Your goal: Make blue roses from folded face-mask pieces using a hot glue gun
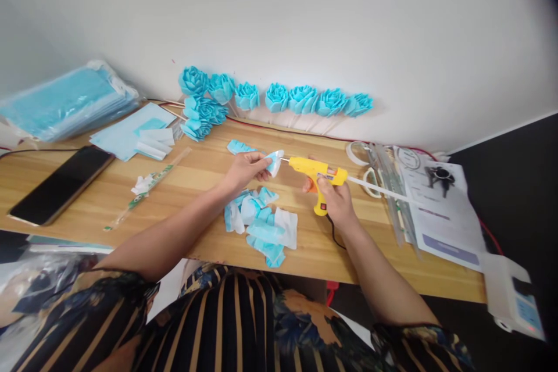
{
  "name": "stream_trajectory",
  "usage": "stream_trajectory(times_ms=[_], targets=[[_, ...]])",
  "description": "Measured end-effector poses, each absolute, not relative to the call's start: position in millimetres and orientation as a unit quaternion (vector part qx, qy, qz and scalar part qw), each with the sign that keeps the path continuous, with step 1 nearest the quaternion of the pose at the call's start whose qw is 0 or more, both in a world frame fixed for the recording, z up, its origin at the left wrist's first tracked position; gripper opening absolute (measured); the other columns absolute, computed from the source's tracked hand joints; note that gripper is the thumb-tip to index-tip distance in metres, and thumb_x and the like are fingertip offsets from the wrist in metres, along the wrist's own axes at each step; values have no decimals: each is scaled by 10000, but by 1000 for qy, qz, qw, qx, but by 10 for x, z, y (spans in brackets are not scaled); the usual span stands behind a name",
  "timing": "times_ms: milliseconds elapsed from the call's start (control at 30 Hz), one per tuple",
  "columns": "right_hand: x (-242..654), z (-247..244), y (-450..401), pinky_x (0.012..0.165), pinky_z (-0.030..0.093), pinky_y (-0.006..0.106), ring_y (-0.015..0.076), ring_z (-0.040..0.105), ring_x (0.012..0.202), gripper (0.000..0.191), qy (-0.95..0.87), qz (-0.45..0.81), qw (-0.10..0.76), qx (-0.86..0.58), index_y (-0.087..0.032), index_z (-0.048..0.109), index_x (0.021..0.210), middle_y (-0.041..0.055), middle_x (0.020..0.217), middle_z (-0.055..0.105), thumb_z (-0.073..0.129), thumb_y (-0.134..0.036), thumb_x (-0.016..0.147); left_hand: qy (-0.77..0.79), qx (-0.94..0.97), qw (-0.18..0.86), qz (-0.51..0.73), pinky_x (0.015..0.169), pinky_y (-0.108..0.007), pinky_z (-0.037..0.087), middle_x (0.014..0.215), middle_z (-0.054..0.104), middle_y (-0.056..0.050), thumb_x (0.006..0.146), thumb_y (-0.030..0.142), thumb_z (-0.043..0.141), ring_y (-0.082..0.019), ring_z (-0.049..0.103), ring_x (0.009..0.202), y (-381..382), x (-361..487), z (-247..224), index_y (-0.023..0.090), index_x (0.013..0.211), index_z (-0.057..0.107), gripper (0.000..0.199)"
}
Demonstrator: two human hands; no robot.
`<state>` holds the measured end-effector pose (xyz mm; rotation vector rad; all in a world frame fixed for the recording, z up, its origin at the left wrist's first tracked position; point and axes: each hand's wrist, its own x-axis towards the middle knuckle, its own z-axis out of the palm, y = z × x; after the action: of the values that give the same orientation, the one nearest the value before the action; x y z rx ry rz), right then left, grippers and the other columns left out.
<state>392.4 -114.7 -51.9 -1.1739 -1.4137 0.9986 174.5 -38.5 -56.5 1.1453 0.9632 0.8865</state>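
1. Pinching the piece [275, 164], the left hand [244, 170] holds it above the desk [174, 197]; the right hand [333, 197] grips the glue gun [300, 163].
2. Sideways runs the gun's long axis, nozzle [285, 159] aimed towards the left hand, right at the piece's edge; I can't tell whether they touch.
3. Between the 2 hands, nearer the left, the piece looks small, curved, blue and white.

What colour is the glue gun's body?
The glue gun has a yellow body, seen best in the head view.
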Motion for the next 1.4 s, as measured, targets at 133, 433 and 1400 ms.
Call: stream_trajectory(times_ms=[133, 433, 1400], targets=[[3935, -536, -1159, 729, 550, 361, 190, 635, 706, 435, -584, 417, 502, -483, -176, 680, 1093, 45, 764, 664, 562, -548, 903, 416, 500, 650, 393, 520, -200, 445, 542, 645, -10, 749, 372, 756, -87, 568, 481, -399, 1745, -565, 134, 651, 628, 287], [3965, -598, -1182, 462, 465, 262, 196, 606, 718, 555, -565, 437, 466, -523, -177, 624, 1252, 47, 768, 640, 570, -585, 880, 421, 504, 647, 388, 517, -202, 444, 529, 640, -12, 748, 383, 771, -87, 567, 478, -395, 1748, -564, 132, 652, 631, 303], [3971, -525, -1229, 864, 566, 441, 218, 686, 843, 550, -612, 370, 465, -521, -206, 538, 1406, 53, 866, 719, 560, -472, 924, 391, 453, 691, 405, 512, -219, 425, 570, 660, -29, 701, 435, 794, -103, 590, 494, -352, 1727, -593, 127, 688, 622, 353]])
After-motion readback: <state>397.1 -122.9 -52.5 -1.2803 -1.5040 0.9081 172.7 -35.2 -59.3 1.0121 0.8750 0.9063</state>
